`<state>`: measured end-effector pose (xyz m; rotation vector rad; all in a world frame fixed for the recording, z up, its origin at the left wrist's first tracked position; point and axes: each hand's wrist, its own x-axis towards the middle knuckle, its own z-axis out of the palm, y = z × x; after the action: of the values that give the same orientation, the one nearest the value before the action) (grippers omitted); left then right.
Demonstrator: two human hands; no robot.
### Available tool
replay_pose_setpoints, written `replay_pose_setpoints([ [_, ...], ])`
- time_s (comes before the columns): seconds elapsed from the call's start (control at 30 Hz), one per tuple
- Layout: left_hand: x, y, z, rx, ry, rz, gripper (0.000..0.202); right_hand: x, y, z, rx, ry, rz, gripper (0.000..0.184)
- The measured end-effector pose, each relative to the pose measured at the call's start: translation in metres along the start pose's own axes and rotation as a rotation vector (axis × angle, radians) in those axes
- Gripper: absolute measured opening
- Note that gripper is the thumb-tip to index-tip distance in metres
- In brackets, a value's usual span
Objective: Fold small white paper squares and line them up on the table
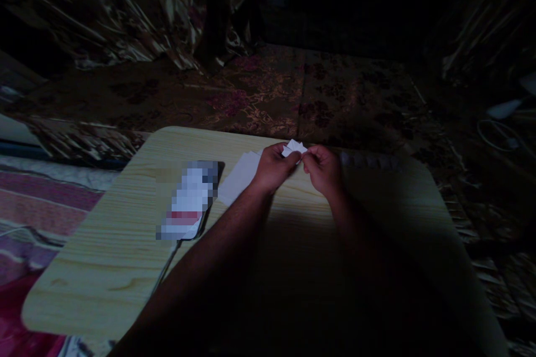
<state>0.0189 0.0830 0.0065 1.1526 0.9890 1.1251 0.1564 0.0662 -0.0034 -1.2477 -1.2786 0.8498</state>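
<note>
Between my two hands, above the far part of the wooden table (104, 234), is a small piece of folded white paper (294, 146). My left hand (274, 167) grips it from the left, thumb on top. The fingers of my right hand (324, 167) pinch its right edge. Part of the paper is covered by my fingers, so its full shape cannot be made out. White paper sheets (240, 177) lie flat on the table just left of my left hand, partly hidden by my forearm.
A phone-like device (190, 201), blurred out, lies on the left of the table with a cable (167, 265) leading toward me. A dim row of small objects (371, 160) lies at the far right edge. Patterned fabric (259, 89) borders the table's far side.
</note>
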Motion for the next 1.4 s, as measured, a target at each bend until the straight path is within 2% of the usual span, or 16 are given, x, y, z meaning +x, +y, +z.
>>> replay_pose_setpoints([
  [0.23,-0.0011,0.0,0.0032,0.015,0.035,-0.002,0.018,-0.0005,-0.0013,0.0005,-0.006,0.008,-0.007,0.015],
  [0.5,-0.0012,-0.0002,0.0037,0.039,0.074,0.014,0.023,0.0006,0.0001,-0.0002,-0.031,0.073,0.004,0.015],
  [0.67,-0.0008,-0.0014,0.0024,0.025,0.082,0.022,0.021,0.0007,-0.0029,-0.0001,-0.013,0.05,0.011,0.014],
  [1.0,-0.0002,-0.0036,0.0019,0.038,0.037,0.004,0.025,-0.0005,-0.0049,-0.0015,-0.019,-0.014,0.01,0.015],
  [1.4,0.0005,-0.003,0.0009,0.047,-0.001,0.018,0.019,-0.0018,-0.0055,-0.0019,-0.05,-0.025,-0.01,0.016],
])
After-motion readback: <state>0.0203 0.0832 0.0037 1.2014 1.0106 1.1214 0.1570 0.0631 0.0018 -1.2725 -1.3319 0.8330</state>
